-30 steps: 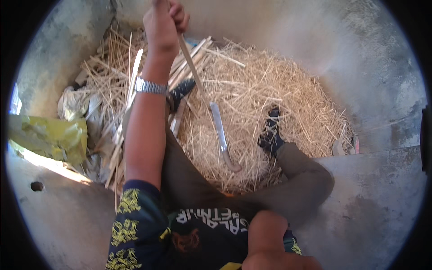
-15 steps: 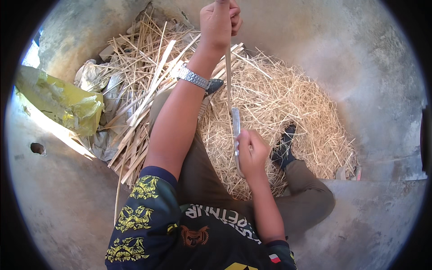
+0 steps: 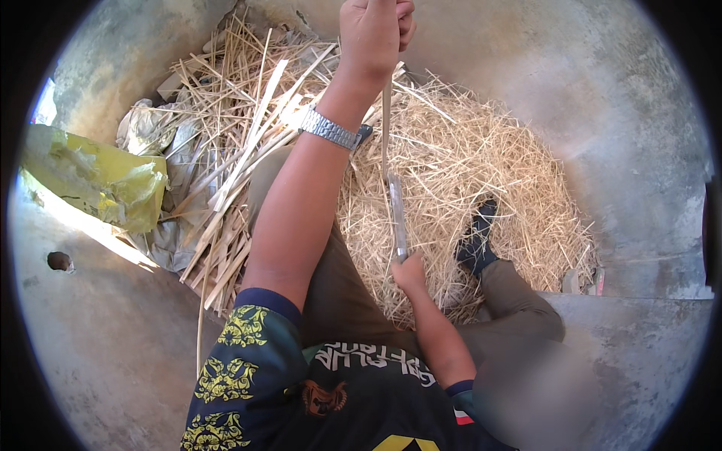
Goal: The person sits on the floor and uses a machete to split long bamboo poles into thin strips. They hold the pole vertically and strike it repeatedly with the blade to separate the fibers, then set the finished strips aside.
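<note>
My left hand [image 3: 371, 34], raised at the far edge of the view with a silver watch on the wrist, is closed around the upper end of a thin bamboo-like strip [image 3: 386, 120]. The strip runs down toward me between my legs. In my right hand [image 3: 410, 272] is a knife [image 3: 397, 214] with a long, narrow grey blade pointing away from me. The blade lies along the strip's lower part and seems to touch it. My fingers hide most of the knife's handle.
A heap of pale shavings [image 3: 481, 150] spreads between and beyond my legs. Long split strips [image 3: 233, 173] are piled on the left, next to a torn yellow sack [image 3: 98, 177]. A curved concrete wall [image 3: 602, 98] surrounds the spot. My dark-shod foot [image 3: 475, 237] rests on the shavings.
My right hand has moved slightly toward me and to the left, its grip turned over the knife. My left hand has shifted a little right, still holding the strip.
</note>
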Motion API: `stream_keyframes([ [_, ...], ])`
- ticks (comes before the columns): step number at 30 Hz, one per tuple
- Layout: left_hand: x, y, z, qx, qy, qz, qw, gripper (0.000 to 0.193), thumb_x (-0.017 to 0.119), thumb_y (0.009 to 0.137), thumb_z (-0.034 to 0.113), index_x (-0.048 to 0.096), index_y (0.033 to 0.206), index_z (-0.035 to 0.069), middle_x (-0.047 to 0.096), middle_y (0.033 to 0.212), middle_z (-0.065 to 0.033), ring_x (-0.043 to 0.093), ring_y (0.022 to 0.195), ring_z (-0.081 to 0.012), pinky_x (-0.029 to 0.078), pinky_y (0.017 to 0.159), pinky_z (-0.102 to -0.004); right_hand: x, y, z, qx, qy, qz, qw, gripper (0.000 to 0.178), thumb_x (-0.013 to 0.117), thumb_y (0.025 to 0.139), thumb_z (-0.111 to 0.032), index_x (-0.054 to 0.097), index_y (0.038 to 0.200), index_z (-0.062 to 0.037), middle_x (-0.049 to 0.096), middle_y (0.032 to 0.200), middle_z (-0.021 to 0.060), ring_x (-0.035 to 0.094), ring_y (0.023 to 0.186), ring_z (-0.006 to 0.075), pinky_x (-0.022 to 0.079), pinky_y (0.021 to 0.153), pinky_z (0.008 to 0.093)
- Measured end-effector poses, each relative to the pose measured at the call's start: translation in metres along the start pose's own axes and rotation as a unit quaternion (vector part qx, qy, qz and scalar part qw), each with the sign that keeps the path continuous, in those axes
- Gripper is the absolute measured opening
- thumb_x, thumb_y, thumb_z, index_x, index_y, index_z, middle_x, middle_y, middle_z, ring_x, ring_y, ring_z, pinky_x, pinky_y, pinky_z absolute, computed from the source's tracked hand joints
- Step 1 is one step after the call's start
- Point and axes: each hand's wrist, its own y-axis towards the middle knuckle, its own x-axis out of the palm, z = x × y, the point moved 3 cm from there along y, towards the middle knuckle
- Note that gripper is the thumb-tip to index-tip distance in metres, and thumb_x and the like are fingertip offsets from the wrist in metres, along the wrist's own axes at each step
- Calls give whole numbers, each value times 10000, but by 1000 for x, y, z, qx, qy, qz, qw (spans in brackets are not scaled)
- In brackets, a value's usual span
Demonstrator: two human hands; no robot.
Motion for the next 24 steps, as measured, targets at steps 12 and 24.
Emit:
stream_keyframes([
  [12, -3, 3, 0, 10, 24, 8, 1000, 655, 420, 1008, 708, 306, 619, 194, 296, 547, 75, 264, 462, -54, 181, 442, -254, -36, -16, -72, -139, 311, 83, 936, 301, 700, 888, -267, 643, 811, 18, 620, 642, 110, 585, 602, 221, 470, 635, 378],
  [24, 42, -17, -10, 16, -12, -85, 996, 610, 427, 1063, 588, 350, 628, 168, 326, 560, 63, 294, 473, -53, 217, 447, -250, 31, 31, 7, 171, 436, -263, 843, 228, 636, 900, -218, 582, 786, -28, 541, 578, 71, 520, 446, 203, 472, 483, 385],
])
